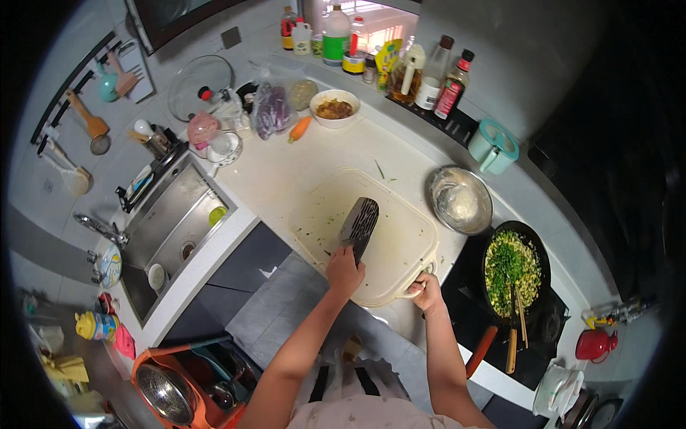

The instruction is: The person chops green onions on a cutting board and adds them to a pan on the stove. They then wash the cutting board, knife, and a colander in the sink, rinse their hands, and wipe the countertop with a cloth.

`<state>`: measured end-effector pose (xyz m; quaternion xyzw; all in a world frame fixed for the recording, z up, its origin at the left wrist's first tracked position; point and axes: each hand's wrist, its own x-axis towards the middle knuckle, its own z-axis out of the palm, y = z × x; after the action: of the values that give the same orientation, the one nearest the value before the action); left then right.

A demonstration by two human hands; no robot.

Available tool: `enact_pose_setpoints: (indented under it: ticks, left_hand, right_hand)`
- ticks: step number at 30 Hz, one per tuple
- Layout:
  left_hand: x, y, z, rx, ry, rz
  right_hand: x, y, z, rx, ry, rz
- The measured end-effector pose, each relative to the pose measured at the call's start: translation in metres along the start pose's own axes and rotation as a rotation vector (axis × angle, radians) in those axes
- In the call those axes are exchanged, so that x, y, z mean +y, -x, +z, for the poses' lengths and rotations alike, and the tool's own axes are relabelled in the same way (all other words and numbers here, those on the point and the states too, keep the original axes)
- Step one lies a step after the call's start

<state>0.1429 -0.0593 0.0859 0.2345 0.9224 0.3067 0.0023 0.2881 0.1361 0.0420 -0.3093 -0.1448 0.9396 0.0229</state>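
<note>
My left hand (344, 272) grips a dark kitchen knife with a broad patterned blade (363, 221); its handle is mostly hidden in the fingers. Beneath the blade is a cream plastic cutting board (399, 230), dotted with small bits of chopped greens. At the board's near right corner, my right hand (427, 293) is closed around the loop handle. Past that hand, on the dark hob (458, 300), a frying pan (545, 268) holds chopped yellow-and-green filling topped with chopped greens (506, 260). A wooden-handled utensil (512, 348) and chopsticks (521, 316) rest in it.
A metal bowl of dough (462, 206) stands between board and pan. The pan's reddish handle (481, 348) juts over the counter's front edge. Farther back are a bowl of brown food (335, 109), a carrot (300, 128) and bagged purple vegetables (271, 112). A steel sink (177, 214) lies left.
</note>
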Motion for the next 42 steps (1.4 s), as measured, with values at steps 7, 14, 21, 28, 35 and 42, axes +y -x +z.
enact_pose_setpoints:
  ticks: [7, 14, 21, 28, 35, 42]
  left_hand:
    - [-0.039, 0.006, -0.070, 0.169, 0.020, -0.080]
    - [-0.120, 0.029, -0.188, 0.477, 0.057, -0.159]
    - [-0.243, 0.076, -0.292, 0.595, 0.007, -0.374]
    - [-0.349, 0.136, -0.345, 0.689, -0.099, -0.598]
    - [-0.417, 0.164, -0.359, 0.626, -0.131, -0.863]
    - [-0.473, 0.132, -0.351, 0.633, -0.143, -0.960]
  right_hand:
    - [0.069, 0.032, 0.092, 0.072, -0.015, -0.099]
    - [0.130, 0.028, 0.186, 0.035, 0.257, -0.106]
    - [0.250, -0.038, 0.285, -0.044, 0.331, 0.027]
    - [0.386, -0.133, 0.350, -0.131, 0.286, 0.269]
    - [0.491, -0.248, 0.373, -0.022, 0.340, 0.327]
    - [0.527, -0.275, 0.364, 0.022, 0.486, 0.481]
